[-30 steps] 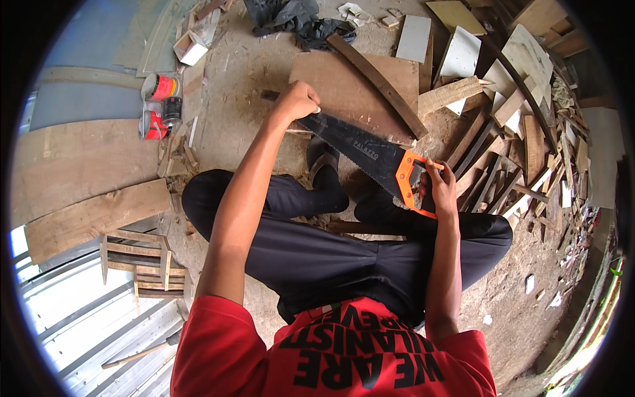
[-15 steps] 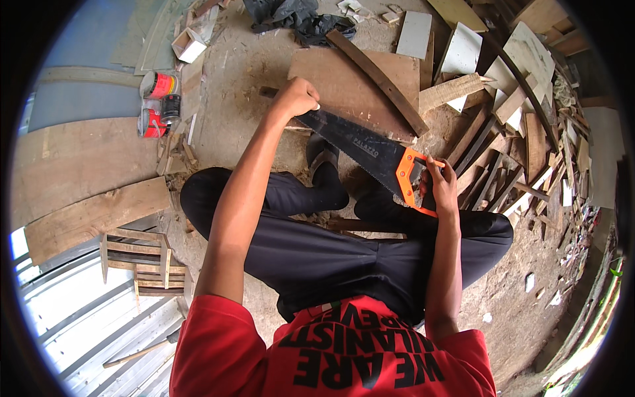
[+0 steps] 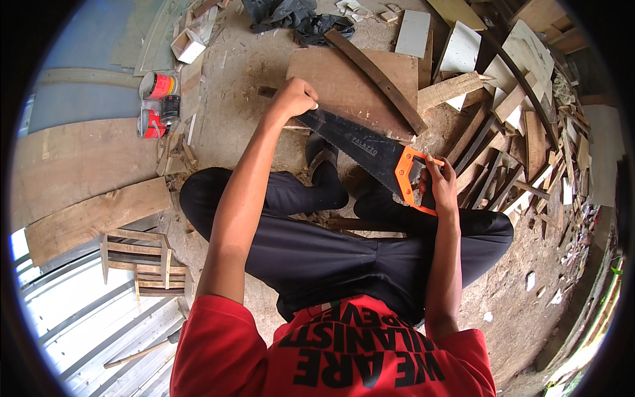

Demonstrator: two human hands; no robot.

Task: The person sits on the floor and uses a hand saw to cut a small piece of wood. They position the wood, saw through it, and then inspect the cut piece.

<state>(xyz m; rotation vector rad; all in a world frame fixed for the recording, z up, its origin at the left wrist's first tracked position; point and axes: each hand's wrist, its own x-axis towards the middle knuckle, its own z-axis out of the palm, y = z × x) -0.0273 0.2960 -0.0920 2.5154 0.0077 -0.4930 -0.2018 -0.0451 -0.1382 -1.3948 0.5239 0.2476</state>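
Observation:
A hand saw [image 3: 354,147] with a black blade and an orange handle lies slantwise before me, its teeth facing my legs. My right hand [image 3: 442,186] is closed round the handle. At the blade's far-left tip, my left hand [image 3: 296,99] is closed with the thumb against the metal; the fingertips are partly hidden. Just beyond the blade a brown wooden board [image 3: 311,69] lies on the floor, with a narrow dark strip of wood [image 3: 377,83] across it. Below the saw are my crossed legs in dark trousers.
Scrap wood [image 3: 499,149] is heaped on the right. Paint cans [image 3: 157,86] stand at the left beside wide planks [image 3: 86,155]. A small slatted wooden frame [image 3: 142,258] sits nearer on the left. Black plastic [image 3: 281,14] lies at the far side.

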